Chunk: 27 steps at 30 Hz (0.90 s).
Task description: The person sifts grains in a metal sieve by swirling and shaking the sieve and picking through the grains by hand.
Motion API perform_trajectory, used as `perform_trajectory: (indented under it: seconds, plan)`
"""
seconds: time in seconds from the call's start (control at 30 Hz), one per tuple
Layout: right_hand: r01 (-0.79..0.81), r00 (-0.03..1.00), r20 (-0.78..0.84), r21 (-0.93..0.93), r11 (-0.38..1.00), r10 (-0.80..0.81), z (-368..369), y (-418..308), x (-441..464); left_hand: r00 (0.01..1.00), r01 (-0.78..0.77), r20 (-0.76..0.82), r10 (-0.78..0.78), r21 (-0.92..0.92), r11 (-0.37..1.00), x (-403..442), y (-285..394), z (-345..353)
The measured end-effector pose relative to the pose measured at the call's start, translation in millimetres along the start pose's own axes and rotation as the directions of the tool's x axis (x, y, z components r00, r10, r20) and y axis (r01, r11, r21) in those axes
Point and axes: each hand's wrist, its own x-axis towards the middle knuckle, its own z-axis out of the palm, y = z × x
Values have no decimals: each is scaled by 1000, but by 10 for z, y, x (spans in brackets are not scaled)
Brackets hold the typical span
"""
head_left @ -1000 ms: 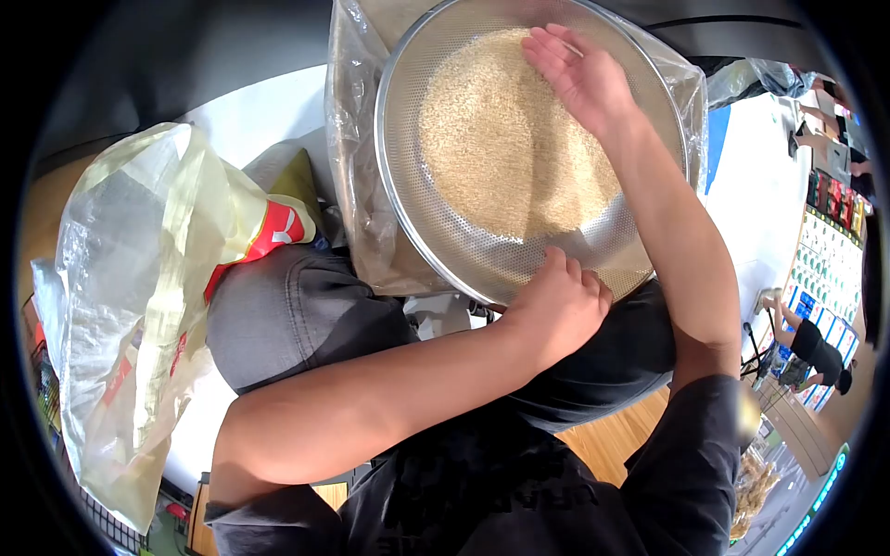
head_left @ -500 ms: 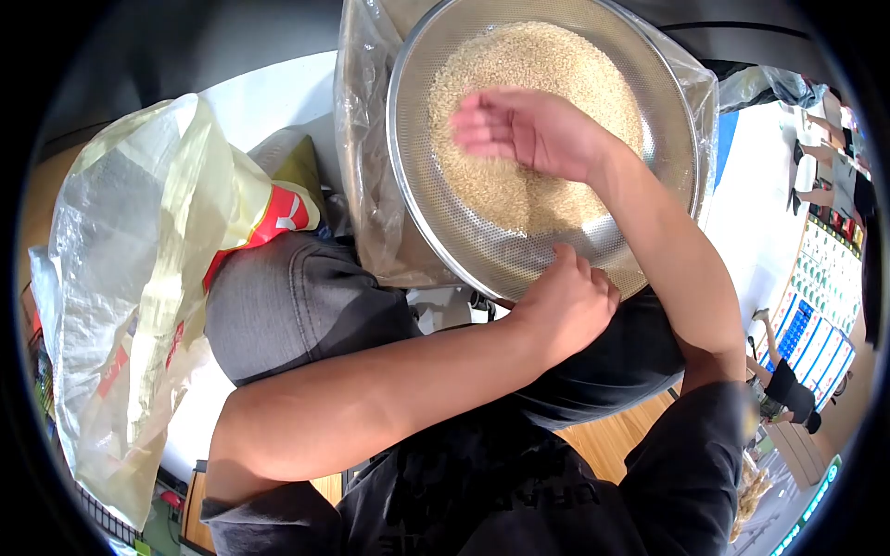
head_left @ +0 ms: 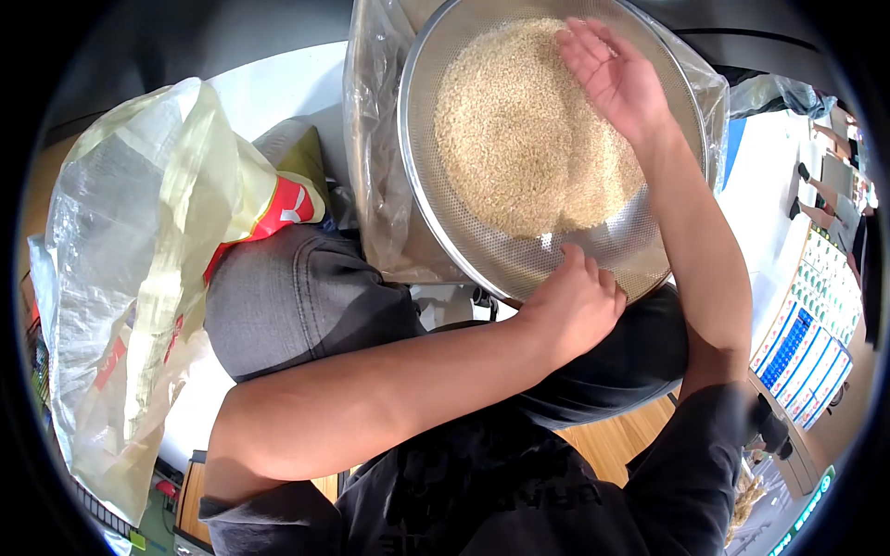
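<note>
A round perforated metal sieve (head_left: 415, 176) holds a wide layer of pale grain (head_left: 510, 130). My left hand (head_left: 573, 304) is curled over the near rim of the sieve, its fingers closed on the edge. Over the far right part of the grain is my right hand (head_left: 614, 79), palm partly up, fingers extended and nothing held in it. Under and around the sieve lies a clear plastic bag (head_left: 385, 204), which shows on both sides of the rim.
A large translucent yellowish bag (head_left: 139, 269) with red print stands at the left, beside my knee (head_left: 264, 306). Wooden flooring (head_left: 616, 440) shows below my legs. At the far right are people's legs (head_left: 820, 195) and a blue-and-white panel (head_left: 802, 357).
My right hand swept left across the grain, then back to the upper right. My left hand stayed on the rim. The view has shifted slightly, and people in the background have moved.
</note>
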Motion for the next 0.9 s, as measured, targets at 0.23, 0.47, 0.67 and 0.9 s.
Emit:
perform_trajectory:
  seconds: [0.23,0.47,0.67,0.9]
  plan:
    - [12,999,39,90,996,-15,-198,41,171,1000,4,17,-4,2,1000,14,-6,-27]
    - [-114,969,239,235,965,56,-209,142,132,1000,5,5,-5,-20,1000,20,4,3]
    - [-120,975,203,160,980,86,-232,160,147,1000,10,24,-9,-25,1000,25,5,-4]
    - [-121,957,282,165,979,71,-273,159,202,1000,-7,7,7,-25,1000,26,2,15]
